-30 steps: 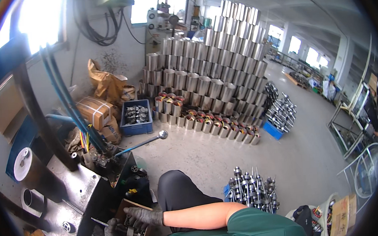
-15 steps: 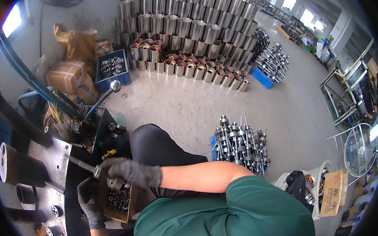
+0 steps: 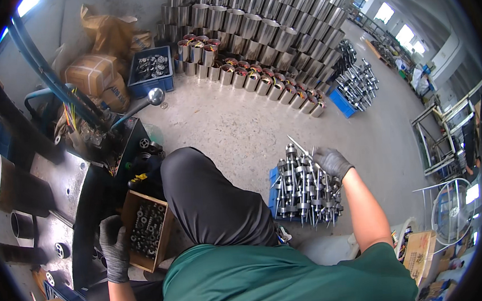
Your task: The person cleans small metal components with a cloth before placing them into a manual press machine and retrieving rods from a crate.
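My right hand (image 3: 331, 162), in a dark grey glove, is closed round a metal shaft (image 3: 298, 146) at the far right side of a pile of shafts. The pile of metal shafts with thick round collars (image 3: 304, 188) fills a blue crate (image 3: 274, 201). The held shaft slants up and left out of my fingers; its other end is hidden by the hand. My left hand (image 3: 114, 251), gloved too, is open beside a cardboard box (image 3: 166, 232) of small dark round parts (image 3: 146, 228), its thumb apart and nothing visible in it.
Left of me stands a metal bench plate (image 3: 64, 238) with a thick cylinder (image 3: 19, 186) and a ball-ended lever (image 3: 155, 97). Ahead are stacked steel tubes (image 3: 233, 24), a blue bin of parts (image 3: 151, 73) and another blue crate of shafts (image 3: 343, 103). A wire stand (image 3: 452, 212) is at right.
My right hand has swung from beside the bench at left to the shaft pile at right, carrying a shaft. My left hand stays near the box, now apart from the right. The view has shifted slightly.
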A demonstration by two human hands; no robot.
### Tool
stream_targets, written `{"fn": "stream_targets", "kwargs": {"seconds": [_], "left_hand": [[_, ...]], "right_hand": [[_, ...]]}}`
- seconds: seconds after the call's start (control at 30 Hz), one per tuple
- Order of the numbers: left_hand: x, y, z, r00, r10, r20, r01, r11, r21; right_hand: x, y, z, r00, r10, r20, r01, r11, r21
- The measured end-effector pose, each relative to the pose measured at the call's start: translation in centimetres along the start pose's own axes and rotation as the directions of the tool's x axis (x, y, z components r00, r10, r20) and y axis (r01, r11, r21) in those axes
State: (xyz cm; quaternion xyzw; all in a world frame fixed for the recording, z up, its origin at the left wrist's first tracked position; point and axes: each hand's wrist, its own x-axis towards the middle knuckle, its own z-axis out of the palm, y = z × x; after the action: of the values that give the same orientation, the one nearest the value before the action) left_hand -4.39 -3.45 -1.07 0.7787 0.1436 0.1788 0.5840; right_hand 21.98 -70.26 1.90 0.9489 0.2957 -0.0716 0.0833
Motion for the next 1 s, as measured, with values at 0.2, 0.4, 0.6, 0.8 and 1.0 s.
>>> {"fn": "stream_targets", "kwargs": {"seconds": [0.2,0.4,0.6,0.8,1.0], "left_hand": [[0.3,-0.3,-0.4,0.998,0.053,-0.039,-0.043,0.97,0.24],[-0.4,5.2,-1.8,0.967,0.028,-0.252,0.015,0.986,0.167],[-3.7,7.7,-8.3,0.713,0.225,-0.664,-0.157,0.974,0.161],[-21.0,5.7,-14.6,0.368,0.099,-0.925,-0.033,0.995,0.093],[-40.3,-3.0,-13.7,0.05,-0.014,-0.999,0.388,0.921,0.007]], "right_hand": [[1.0,-3.8,-3.7,0.805,0.578,0.137,-0.586,0.735,0.341],[8.1,-12.8,-6.5,0.886,0.453,-0.095,-0.179,0.525,0.832],[13.5,-22.4,-11.8,0.898,0.164,-0.408,0.252,0.57,0.782],[20.4,-30.9,-15.6,0.875,-0.247,-0.417,0.474,0.251,0.844],[25.4,-40.9,-20.7,0.6,-0.687,-0.409,0.608,0.06,0.791]]}}
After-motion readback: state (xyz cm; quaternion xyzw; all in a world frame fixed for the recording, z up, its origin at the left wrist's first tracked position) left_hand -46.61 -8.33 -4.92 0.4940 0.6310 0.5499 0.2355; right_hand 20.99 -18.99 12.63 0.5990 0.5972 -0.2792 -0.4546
